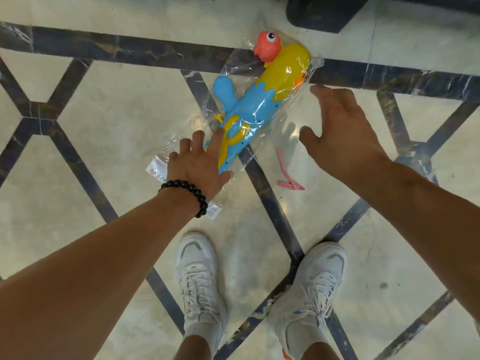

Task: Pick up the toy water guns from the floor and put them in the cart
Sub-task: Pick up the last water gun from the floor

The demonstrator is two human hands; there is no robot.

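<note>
A toy water gun (pixel 259 100) in a clear plastic bag lies on the marble floor, blue and yellow with an orange head at its far end. My left hand (pixel 200 162), with a black bead bracelet at the wrist, hovers over the gun's near end, fingers spread and touching the bag. My right hand (pixel 340 131) is open just to the right of the gun, fingers apart, holding nothing. The cart is out of view.
A small pink plastic piece (pixel 285 172) lies on the floor to the right of the gun's near end. My two white sneakers (pixel 200 276) stand below the hands. A dark object (pixel 324 11) sits at the top edge beyond the gun.
</note>
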